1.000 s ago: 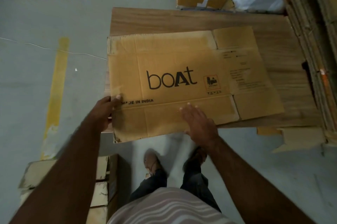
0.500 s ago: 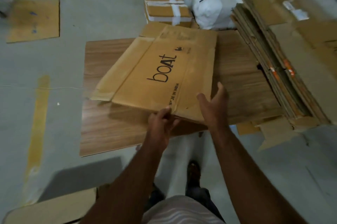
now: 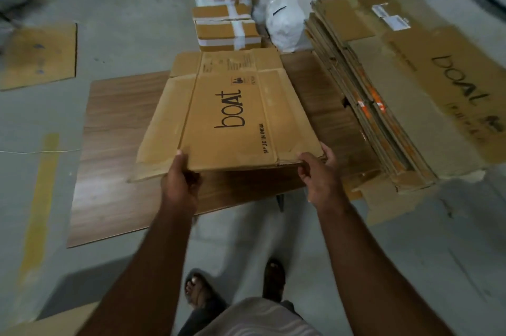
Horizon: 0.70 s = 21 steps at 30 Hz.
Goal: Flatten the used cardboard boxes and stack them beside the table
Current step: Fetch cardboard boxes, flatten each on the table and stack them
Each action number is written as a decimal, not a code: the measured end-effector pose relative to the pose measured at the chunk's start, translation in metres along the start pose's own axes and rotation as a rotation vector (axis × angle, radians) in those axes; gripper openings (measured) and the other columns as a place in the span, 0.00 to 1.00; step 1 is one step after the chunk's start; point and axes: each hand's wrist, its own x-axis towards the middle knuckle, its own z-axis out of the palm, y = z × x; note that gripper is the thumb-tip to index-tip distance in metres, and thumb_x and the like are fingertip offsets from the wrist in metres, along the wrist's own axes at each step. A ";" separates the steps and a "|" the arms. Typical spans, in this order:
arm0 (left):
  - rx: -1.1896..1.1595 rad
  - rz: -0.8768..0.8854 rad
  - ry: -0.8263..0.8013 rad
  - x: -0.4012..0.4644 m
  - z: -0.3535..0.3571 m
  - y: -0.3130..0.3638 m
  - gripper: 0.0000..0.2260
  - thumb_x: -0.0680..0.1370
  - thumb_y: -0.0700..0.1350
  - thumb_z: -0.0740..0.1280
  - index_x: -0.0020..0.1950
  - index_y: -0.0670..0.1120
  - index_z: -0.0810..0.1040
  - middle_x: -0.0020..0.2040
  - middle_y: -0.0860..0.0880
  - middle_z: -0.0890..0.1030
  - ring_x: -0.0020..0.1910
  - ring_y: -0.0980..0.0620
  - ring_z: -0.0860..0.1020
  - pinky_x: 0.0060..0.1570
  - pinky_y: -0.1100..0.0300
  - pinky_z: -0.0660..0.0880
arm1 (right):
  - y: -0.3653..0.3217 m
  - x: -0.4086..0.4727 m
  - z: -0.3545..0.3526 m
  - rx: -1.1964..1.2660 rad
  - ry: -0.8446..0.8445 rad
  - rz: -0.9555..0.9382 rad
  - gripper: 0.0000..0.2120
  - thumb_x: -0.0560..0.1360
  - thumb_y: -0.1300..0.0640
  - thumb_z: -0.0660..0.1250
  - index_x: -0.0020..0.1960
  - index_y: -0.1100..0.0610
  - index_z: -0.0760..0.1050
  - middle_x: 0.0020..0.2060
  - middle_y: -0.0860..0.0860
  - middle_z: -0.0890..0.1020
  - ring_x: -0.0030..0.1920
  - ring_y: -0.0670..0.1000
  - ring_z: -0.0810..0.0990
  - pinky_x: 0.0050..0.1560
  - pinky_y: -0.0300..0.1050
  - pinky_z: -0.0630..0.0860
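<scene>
A flattened brown cardboard box point(image 3: 232, 114) printed "boAt" is held lifted over the low wooden table point(image 3: 115, 160), its long side pointing away from me. My left hand point(image 3: 180, 179) grips its near edge at the left and my right hand point(image 3: 317, 171) grips the near right corner. To the right lies a thick stack of flattened boxes point(image 3: 405, 95), its top sheet also printed "boAt", overlapping the table's right side.
Taped brown parcels point(image 3: 227, 7) and white plastic bags point(image 3: 284, 15) stand behind the table. A loose cardboard sheet point(image 3: 38, 56) lies on the grey floor at far left. A yellow floor stripe point(image 3: 41, 199) runs down the left. My sandalled feet point(image 3: 235, 289) are below.
The box was lying flat on the table under my hands; I have picked it up, turned it lengthwise and swung it right toward the stack. My view has shifted to the right.
</scene>
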 end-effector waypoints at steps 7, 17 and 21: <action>0.145 0.083 0.063 -0.036 0.029 -0.032 0.19 0.79 0.35 0.70 0.68 0.41 0.71 0.59 0.42 0.78 0.47 0.48 0.81 0.33 0.59 0.83 | -0.003 -0.007 0.008 0.172 -0.138 0.340 0.24 0.72 0.63 0.77 0.66 0.58 0.74 0.62 0.59 0.78 0.60 0.60 0.78 0.44 0.53 0.82; -0.056 0.075 0.099 -0.077 0.028 -0.058 0.24 0.76 0.36 0.73 0.69 0.35 0.69 0.61 0.34 0.80 0.51 0.41 0.84 0.39 0.50 0.84 | -0.031 -0.023 -0.015 0.129 -0.269 0.347 0.18 0.76 0.64 0.73 0.63 0.55 0.74 0.56 0.56 0.82 0.54 0.56 0.81 0.49 0.53 0.82; -0.113 0.137 0.021 -0.105 0.032 -0.057 0.25 0.76 0.36 0.73 0.71 0.34 0.70 0.61 0.36 0.81 0.47 0.46 0.84 0.35 0.57 0.82 | -0.056 -0.036 -0.024 0.149 -0.343 0.316 0.11 0.77 0.66 0.71 0.57 0.55 0.76 0.55 0.56 0.82 0.54 0.55 0.80 0.48 0.52 0.79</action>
